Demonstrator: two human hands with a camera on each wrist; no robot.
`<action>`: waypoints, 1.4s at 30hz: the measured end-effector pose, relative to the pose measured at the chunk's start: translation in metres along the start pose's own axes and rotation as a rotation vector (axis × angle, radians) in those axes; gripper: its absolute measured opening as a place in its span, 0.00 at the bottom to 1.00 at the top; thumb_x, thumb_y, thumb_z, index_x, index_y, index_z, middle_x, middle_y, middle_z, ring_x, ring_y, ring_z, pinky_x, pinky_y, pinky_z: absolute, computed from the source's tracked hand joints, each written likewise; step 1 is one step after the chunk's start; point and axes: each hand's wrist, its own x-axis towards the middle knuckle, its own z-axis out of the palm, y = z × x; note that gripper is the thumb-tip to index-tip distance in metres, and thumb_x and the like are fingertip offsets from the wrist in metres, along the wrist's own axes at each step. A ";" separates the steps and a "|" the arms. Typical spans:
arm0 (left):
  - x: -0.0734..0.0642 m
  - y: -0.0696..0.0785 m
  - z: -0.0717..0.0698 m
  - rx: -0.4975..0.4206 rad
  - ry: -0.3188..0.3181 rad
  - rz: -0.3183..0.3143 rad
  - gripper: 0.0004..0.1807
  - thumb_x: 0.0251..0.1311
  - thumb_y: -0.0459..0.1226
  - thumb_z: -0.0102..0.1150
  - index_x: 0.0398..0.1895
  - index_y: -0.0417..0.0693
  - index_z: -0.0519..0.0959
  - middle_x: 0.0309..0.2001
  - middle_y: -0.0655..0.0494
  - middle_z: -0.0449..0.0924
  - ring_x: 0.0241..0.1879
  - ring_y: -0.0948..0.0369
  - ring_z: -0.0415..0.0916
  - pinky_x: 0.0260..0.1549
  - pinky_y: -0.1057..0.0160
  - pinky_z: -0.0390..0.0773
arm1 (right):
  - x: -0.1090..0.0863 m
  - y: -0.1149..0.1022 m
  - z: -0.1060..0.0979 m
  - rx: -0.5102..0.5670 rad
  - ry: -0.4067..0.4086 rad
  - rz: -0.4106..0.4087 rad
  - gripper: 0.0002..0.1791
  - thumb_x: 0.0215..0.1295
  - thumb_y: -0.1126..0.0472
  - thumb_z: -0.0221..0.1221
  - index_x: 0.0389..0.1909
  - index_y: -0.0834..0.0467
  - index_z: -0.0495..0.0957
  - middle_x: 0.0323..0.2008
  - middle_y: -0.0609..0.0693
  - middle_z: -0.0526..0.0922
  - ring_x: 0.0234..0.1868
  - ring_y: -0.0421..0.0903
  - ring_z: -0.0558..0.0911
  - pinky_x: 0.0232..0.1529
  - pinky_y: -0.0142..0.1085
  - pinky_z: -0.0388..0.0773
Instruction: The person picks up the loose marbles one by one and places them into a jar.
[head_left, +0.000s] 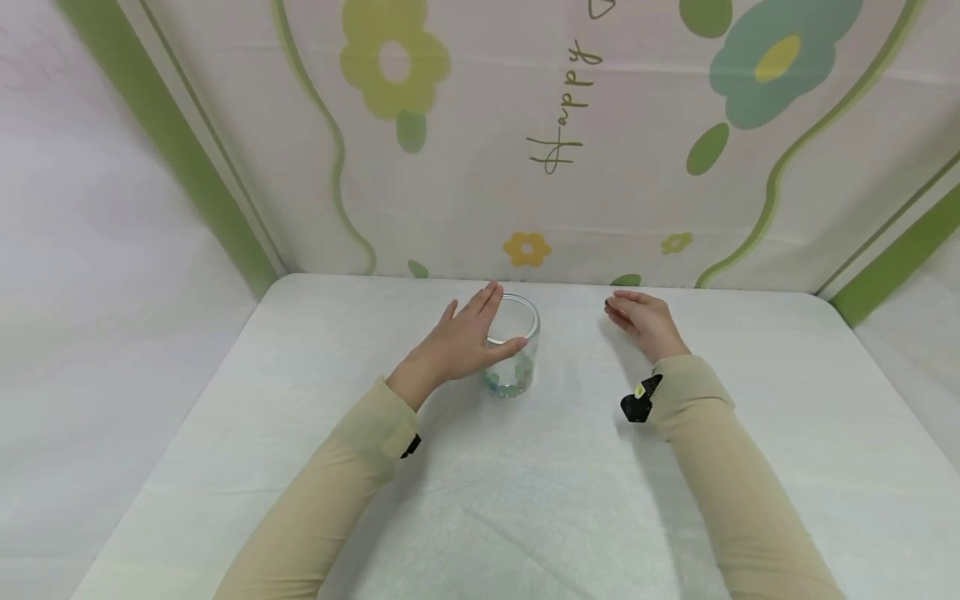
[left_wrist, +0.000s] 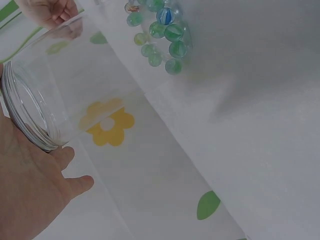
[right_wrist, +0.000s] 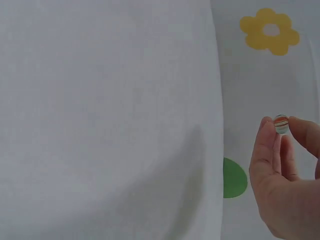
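A clear glass jar (head_left: pixel 529 350) stands upright near the back of the table. Green and blue glass marbles (left_wrist: pixel 174 33) lie on its bottom. My left hand (head_left: pixel 459 342) rests against the jar's rim from the left, its fingers straight toward the far side and the thumb across the near side. To the right of the jar, raised above the table, my right hand (head_left: pixel 645 323) pinches a single marble (right_wrist: pixel 281 124) between thumb and fingertips. That marble is clear with orange and dark stripes.
A white cloth covers the table (head_left: pixel 480 508). Behind it hangs a curtain (head_left: pixel 465 192) printed with flowers and leaves, close beyond the jar. Small black devices, one of them a wrist camera (head_left: pixel 639 403), sit at both cuffs.
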 end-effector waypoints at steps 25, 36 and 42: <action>0.004 -0.002 0.002 0.030 0.008 -0.004 0.50 0.64 0.65 0.40 0.77 0.46 0.37 0.78 0.55 0.34 0.78 0.59 0.37 0.74 0.43 0.38 | -0.028 -0.028 0.047 0.004 -0.232 -0.069 0.07 0.70 0.65 0.51 0.46 0.56 0.70 0.36 0.43 0.80 0.39 0.35 0.81 0.45 0.22 0.78; 0.005 -0.003 0.002 0.028 0.005 -0.003 0.51 0.63 0.66 0.39 0.77 0.45 0.37 0.78 0.55 0.33 0.78 0.58 0.36 0.74 0.43 0.38 | -0.041 -0.029 0.074 -0.081 -0.284 -0.089 0.07 0.70 0.66 0.50 0.46 0.56 0.70 0.35 0.42 0.80 0.37 0.34 0.83 0.43 0.22 0.80; 0.006 -0.003 0.003 0.015 0.004 -0.002 0.51 0.63 0.66 0.39 0.77 0.46 0.37 0.78 0.54 0.33 0.78 0.58 0.36 0.74 0.43 0.37 | -0.045 -0.027 0.080 -0.118 -0.324 -0.118 0.09 0.70 0.67 0.50 0.49 0.58 0.70 0.34 0.41 0.80 0.37 0.33 0.83 0.43 0.22 0.79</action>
